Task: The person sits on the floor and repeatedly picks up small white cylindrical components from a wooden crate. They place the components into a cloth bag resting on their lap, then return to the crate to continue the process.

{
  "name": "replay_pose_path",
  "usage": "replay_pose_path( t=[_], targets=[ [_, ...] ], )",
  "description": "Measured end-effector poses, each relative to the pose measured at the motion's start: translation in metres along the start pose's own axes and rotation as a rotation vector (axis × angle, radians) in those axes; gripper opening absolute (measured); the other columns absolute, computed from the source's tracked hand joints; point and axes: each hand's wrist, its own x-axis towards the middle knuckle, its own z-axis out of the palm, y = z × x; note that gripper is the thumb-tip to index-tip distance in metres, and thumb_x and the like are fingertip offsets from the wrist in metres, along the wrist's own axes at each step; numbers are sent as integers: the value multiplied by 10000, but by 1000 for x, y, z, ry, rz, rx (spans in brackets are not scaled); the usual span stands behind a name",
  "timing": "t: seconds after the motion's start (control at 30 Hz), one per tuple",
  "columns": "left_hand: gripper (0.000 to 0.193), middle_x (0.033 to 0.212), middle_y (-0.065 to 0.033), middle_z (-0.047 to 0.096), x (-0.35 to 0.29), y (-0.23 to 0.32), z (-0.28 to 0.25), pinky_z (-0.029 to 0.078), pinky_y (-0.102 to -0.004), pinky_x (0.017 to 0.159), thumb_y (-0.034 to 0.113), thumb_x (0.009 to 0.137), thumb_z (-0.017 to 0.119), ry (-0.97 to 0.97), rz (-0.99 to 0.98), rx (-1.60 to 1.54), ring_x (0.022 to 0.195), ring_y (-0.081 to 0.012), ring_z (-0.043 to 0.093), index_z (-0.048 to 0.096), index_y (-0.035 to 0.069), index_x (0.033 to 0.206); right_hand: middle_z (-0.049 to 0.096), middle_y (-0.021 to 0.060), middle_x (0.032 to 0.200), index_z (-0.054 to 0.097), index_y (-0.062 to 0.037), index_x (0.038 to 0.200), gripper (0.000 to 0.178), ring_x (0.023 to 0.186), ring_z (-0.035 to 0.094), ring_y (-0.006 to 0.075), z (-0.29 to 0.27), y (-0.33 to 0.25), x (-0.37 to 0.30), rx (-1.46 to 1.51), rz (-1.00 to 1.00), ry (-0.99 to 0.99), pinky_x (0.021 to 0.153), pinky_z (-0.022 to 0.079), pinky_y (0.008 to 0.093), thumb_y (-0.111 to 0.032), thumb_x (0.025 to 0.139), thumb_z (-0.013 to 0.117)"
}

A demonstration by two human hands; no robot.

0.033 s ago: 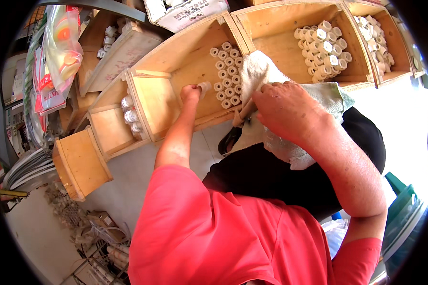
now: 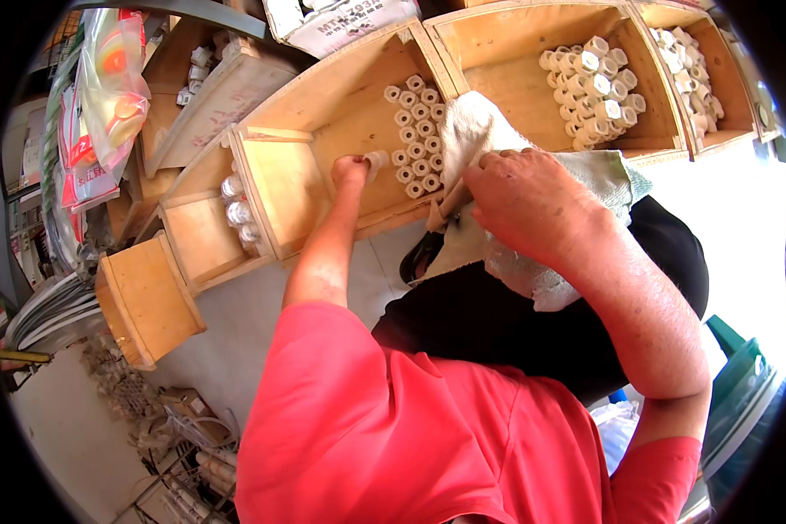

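Left hand (image 2: 351,168) pinching a white tube (image 2: 377,160) in wooden compartment (image 2: 341,105), right hand (image 2: 524,205) gripping white cloth (image 2: 467,131)

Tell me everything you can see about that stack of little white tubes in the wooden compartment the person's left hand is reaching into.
The stack of white tubes looks like short plastic pipe fittings, laid on their sides with their open round ends facing the camera. They sit in tidy rows, a few wide, against the right wall of the wooden compartment. The left hand holds one more white tube just beside the stack's lower left. A whitish cloth under the right hand covers the stack's right edge. Their exact number cannot be told.
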Motion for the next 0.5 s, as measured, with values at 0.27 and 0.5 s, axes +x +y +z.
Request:
replay_pose_path(
  t=[0.27, 0.5],
  targets=[
    [294, 807, -81, 656, 38, -48, 40, 491, -322, 565, 152, 785, 631, -309, -8, -18, 664, -202, 600, 686, 100, 1069, 640, 122, 944, 598, -25, 930, 203, 945, 626, 282, -1, -3, 5, 18, 6, -31, 841, 493, 377, -179, 807, 648],
    [301, 900, -100, 679, 14, -20, 29, 511, -340, 633, 156, 790, 616, -346, 60, 52, 697, -207, 626, 681, 72, 1072, 638, 129, 953, 602, -19, 960, 217, 970, 621, 278, -1, -3, 7, 5, 35, -62, 862, 492, 376, -188, 829, 638]
  ],
)
